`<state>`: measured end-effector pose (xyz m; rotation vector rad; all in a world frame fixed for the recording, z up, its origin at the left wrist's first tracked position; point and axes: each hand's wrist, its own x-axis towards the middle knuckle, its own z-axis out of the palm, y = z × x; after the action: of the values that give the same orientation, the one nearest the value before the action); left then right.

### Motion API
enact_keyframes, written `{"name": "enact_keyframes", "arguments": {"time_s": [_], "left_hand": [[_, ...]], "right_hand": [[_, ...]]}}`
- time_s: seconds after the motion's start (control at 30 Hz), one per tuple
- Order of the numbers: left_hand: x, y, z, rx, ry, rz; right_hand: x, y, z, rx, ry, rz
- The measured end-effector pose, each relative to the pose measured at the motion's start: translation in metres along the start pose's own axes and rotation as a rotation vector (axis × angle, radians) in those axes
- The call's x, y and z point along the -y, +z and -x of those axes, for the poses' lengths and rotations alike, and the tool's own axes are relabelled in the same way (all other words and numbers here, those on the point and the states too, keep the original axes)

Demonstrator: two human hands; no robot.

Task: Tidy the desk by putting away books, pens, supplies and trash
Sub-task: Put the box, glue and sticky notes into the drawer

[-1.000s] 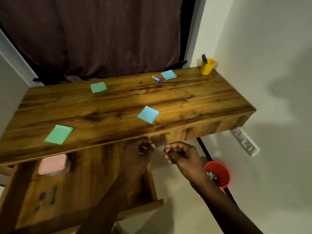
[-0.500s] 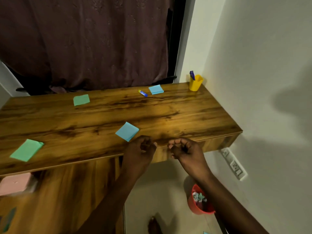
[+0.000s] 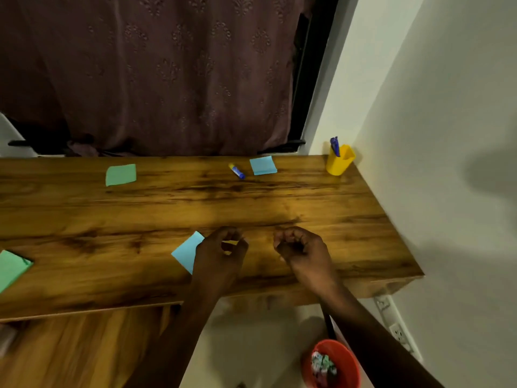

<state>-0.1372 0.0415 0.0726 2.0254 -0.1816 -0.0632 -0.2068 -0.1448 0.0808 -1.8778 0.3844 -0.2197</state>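
Both my hands hover over the front middle of the wooden desk (image 3: pixel 279 197). My left hand (image 3: pixel 221 253) has loosely curled fingers and covers the right corner of a blue sticky-note pad (image 3: pixel 187 251); it holds nothing I can make out. My right hand (image 3: pixel 300 249) is curled with nothing visible in it. Another blue pad (image 3: pixel 263 165) and a blue-and-yellow glue stick (image 3: pixel 236 171) lie at the back. Green pads lie at the back left (image 3: pixel 120 175) and the front left edge (image 3: pixel 11 268). A yellow pen cup (image 3: pixel 339 159) with a blue pen stands at the back right corner.
A red bin (image 3: pixel 347 368) with crumpled paper sits on the floor below the desk's right end. A wall with a power strip (image 3: pixel 397 329) runs close along the right. A dark curtain (image 3: pixel 167 74) hangs behind the desk. A lower wooden shelf (image 3: pixel 70 351) shows at bottom left.
The view has risen and shifted, and both hands have moved up from below the desk's front edge to above the desktop, the left one reaching the near blue pad.
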Motion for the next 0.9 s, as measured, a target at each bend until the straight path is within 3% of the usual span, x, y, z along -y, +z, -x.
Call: {"name": "enact_keyframes", "arguments": {"time_s": [0.2, 0.47, 0.9], "left_hand": [[-0.002, 0.008, -0.047, -0.049, 0.003, 0.020], [0.001, 0.024, -0.103, -0.158, -0.128, 0.037], [-0.001, 0.045, -0.136, -0.216, -0.257, -0.018]], "right_hand": [[0.007, 0.016, -0.077, 0.100, -0.020, 0.035], [0.000, 0.037, -0.187, 0.225, -0.047, 0.126], [-0.029, 0.102, -0.368, 0.375, -0.205, 0.778]]}}
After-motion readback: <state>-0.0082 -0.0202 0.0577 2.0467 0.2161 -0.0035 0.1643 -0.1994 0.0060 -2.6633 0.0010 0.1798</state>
